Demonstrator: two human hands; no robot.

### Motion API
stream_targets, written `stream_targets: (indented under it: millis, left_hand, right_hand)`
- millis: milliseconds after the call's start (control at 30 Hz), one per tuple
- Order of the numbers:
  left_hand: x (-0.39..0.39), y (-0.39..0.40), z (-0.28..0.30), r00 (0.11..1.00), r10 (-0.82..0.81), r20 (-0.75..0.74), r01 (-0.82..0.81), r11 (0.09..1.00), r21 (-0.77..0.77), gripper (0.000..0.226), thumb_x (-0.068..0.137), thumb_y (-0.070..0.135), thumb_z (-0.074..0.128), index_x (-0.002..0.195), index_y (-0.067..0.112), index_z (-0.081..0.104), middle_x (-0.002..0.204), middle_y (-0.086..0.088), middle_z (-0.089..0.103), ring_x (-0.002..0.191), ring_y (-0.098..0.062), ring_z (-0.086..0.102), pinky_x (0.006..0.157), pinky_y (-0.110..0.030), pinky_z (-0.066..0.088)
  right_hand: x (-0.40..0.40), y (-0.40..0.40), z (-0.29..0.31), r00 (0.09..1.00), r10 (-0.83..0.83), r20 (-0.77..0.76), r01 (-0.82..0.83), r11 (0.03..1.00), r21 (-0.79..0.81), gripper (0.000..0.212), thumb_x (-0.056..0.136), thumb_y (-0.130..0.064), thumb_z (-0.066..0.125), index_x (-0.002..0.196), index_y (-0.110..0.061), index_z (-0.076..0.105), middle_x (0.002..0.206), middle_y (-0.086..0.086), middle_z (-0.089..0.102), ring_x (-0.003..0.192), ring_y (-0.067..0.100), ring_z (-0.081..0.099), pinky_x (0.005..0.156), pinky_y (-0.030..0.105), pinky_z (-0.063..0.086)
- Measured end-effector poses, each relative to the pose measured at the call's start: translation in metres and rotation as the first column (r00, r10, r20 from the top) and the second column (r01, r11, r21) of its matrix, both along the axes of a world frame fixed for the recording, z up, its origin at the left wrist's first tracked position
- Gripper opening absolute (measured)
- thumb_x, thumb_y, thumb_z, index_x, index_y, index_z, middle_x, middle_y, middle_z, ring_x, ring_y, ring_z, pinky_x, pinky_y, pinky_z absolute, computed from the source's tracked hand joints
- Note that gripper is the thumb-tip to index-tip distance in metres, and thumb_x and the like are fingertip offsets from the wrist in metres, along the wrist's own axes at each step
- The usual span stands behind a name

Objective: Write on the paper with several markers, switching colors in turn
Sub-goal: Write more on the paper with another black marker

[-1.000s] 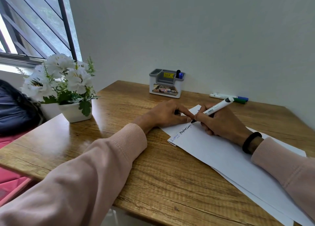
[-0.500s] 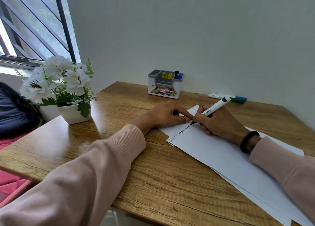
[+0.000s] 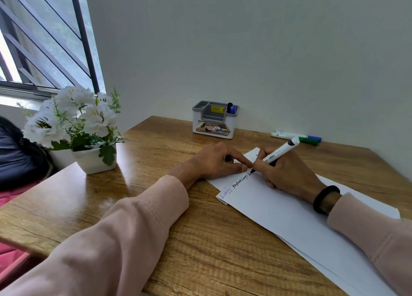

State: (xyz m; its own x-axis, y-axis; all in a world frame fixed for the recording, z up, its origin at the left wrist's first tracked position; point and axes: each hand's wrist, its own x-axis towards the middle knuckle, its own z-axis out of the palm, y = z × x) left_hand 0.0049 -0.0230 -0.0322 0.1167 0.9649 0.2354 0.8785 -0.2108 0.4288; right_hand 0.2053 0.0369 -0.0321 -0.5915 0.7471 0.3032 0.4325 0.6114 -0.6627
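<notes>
Now the right hand (image 3: 287, 173) is clamped on the black marker (image 3: 278, 154), its tip touching the paper (image 3: 278, 206) on the wooden desk (image 3: 200, 251) beside the black writing, while the left hand (image 3: 216, 162), fingers curled, presses the sheet's corner and 2 markers (image 3: 296, 137) lie by the wall.

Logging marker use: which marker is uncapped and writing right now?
The black-tipped marker in the right hand, tip on the paper. The green-capped marker and blue-capped marker lie by the wall.
</notes>
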Motion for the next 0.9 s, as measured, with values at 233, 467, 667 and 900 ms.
stream_targets:
  millis: [233,467,667,900]
  left_hand:
    - [0.0006,-0.001,0.0016,1.0,-0.001,-0.01,0.001,1.0,-0.014,0.028,0.097,0.037,0.065,0.124,0.042,0.071,0.074,0.033,0.046,0.067,0.007,0.048,0.054,-0.01,0.031]
    - [0.0007,-0.0012,0.002,1.0,-0.002,0.0,0.002,1.0,-0.027,0.028,0.097,0.037,0.065,0.124,0.041,0.071,0.074,0.033,0.046,0.068,0.006,0.049,0.056,-0.01,0.031]
    - [0.0005,-0.0015,0.0015,1.0,-0.007,0.005,0.007,1.0,-0.009,0.026,0.096,0.036,0.067,0.122,0.04,0.073,0.076,0.035,0.048,0.068,0.011,0.05,0.052,-0.009,0.032]
    - [0.0006,-0.0008,0.0018,1.0,0.003,0.026,-0.003,1.0,-0.017,0.026,0.096,0.036,0.068,0.121,0.039,0.073,0.077,0.033,0.049,0.067,0.005,0.049,0.051,-0.008,0.032]
  right_hand:
    - [-0.0008,-0.0005,0.0005,1.0,-0.025,-0.004,0.025,1.0,0.015,0.026,0.096,-0.025,0.068,0.072,-0.013,0.066,0.044,-0.005,0.061,0.036,0.005,0.053,0.043,0.018,0.044]
    - [-0.0019,0.0022,-0.0012,0.999,-0.053,-0.012,0.053,0.998,0.017,0.019,0.094,-0.019,0.07,0.079,-0.007,0.07,0.052,0.002,0.063,0.039,0.008,0.054,0.047,0.03,0.047]
    - [-0.0007,0.0045,-0.002,0.997,-0.081,-0.015,0.081,0.997,-0.008,0.02,0.092,-0.018,0.069,0.08,-0.003,0.069,0.05,0.004,0.062,0.038,0.009,0.053,0.046,0.027,0.045]
    - [-0.001,0.0037,-0.0014,0.994,-0.111,-0.01,0.111,0.994,0.016,0.024,0.094,-0.023,0.069,0.081,-0.003,0.069,0.061,0.017,0.069,0.04,0.006,0.054,0.046,0.022,0.044]
